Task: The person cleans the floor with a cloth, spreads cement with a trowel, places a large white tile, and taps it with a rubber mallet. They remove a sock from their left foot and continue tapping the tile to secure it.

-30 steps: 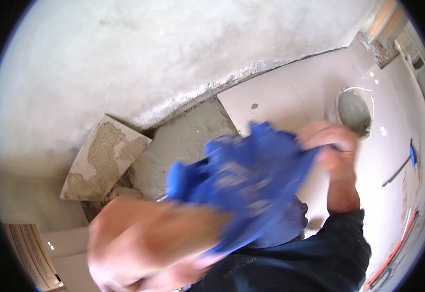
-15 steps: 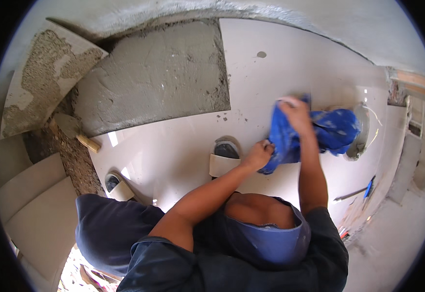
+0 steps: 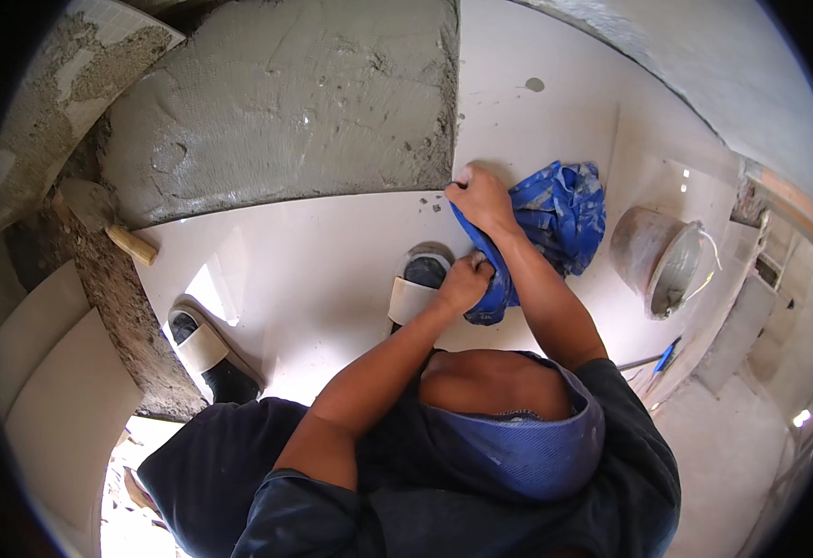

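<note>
A crumpled blue cloth [image 3: 560, 219], smeared with pale grey, lies over the light floor tiles [image 3: 332, 251]. My left hand [image 3: 467, 282] grips its near edge, fingers curled, beside my sandalled foot [image 3: 423, 279]. Farther up, my right hand [image 3: 483, 198] is closed on another edge of the cloth, close to the corner of the wet mortar bed [image 3: 304, 102]. Between the hands the cloth's edge is drawn out, while its bulk bunches to the right. Small grey crumbs of mortar lie just left of my right hand.
A mortar-stained bucket [image 3: 653, 256] with a wire handle stands right of the cloth. A wooden-handled trowel [image 3: 127, 244] rests at the left by bare soil. A mortar-backed tile [image 3: 81, 79] leans at upper left; other tiles [image 3: 72, 391] stand at lower left. A blue-handled tool [image 3: 664, 356] lies at right.
Both hands have moved left with the cloth, the right hand farther, toward the mortar's corner. The cloth has come away from the bucket, which now shows whole. The view has shifted.
</note>
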Available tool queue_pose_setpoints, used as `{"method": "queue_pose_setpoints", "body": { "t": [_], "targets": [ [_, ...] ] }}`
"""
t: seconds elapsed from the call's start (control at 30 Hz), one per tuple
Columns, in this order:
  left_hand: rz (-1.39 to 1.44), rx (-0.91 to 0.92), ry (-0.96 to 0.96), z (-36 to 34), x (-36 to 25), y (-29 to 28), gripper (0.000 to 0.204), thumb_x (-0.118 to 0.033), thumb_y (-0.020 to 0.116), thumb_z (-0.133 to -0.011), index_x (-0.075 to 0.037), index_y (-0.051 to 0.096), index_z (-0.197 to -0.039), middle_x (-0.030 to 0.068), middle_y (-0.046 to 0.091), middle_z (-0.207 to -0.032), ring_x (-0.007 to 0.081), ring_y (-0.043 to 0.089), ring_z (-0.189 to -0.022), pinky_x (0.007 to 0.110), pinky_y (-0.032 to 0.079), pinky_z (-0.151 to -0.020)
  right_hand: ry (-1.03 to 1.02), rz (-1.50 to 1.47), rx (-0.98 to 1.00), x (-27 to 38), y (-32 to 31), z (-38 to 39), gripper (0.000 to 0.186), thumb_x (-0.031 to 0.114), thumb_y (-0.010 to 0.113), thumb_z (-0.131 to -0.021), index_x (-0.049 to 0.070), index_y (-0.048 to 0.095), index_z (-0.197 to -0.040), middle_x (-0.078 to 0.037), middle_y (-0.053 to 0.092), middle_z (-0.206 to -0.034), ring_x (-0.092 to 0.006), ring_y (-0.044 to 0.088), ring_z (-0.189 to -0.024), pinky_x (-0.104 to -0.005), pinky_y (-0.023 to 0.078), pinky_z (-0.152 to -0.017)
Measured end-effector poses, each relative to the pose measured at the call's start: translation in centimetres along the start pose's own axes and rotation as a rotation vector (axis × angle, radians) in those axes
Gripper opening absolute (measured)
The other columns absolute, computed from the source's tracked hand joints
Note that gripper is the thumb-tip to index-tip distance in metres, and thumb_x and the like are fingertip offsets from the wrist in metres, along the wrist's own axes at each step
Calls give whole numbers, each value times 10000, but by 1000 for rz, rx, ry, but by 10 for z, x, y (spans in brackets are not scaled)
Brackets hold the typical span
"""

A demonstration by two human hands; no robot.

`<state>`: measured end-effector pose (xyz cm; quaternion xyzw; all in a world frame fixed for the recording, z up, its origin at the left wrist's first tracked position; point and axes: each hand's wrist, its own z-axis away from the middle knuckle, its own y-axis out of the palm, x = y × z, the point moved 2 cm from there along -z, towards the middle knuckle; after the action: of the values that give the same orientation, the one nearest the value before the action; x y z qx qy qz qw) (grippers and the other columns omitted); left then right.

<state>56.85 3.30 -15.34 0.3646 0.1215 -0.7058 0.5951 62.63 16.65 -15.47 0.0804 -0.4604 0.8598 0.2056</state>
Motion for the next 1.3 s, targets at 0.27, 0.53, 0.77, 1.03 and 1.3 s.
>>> {"method": "queue_pose_setpoints", "body": {
  "t": [0.27,0.53,0.77,1.03,1.3],
  "targets": [
    [111,-48,41,3,-8,-10,321,-221,494,-899,19,621,-1072,305,619,-990,456,592,-990,442,461,-864,-96,-400,-177,-3,-7,5,236,221,678,-809,-11,654,-850,-150,675,-749,-248,655,-699,-355,508,-672],
    [140,14,21,3,-6,-8,312,-214,486,-896,-7,628,-1082,286,627,-1002,434,598,-990,429,456,-867,-54,-152,-134,-11,2,10,275,270,682,-787,3,664,-852,-197,680,-817,-313,675,-754,-379,518,-706],
    [152,-21,-9,0,-6,-13,317,-210,475,-885,20,618,-1051,302,626,-917,443,617,-918,446,470,-821,-83,98,-271,5,17,6,224,237,668,-747,36,595,-815,-177,652,-757,-397,640,-733,-479,496,-648],
    [149,-124,-38,-13,-18,-23,267,-196,490,-927,29,610,-1006,173,627,-823,223,539,-744,336,457,-778,-253,8,-442,12,3,-30,184,174,680,-741,14,591,-733,-180,615,-643,-391,615,-613,-447,484,-576],
    [-187,-486,182,-33,-64,-25,321,-294,499,-927,-22,634,-1030,279,579,-1095,454,583,-946,459,467,-852,-338,-93,-474,26,-27,-93,177,181,671,-731,27,590,-700,-179,619,-634,-397,616,-605,-465,488,-570]
  ]
}}
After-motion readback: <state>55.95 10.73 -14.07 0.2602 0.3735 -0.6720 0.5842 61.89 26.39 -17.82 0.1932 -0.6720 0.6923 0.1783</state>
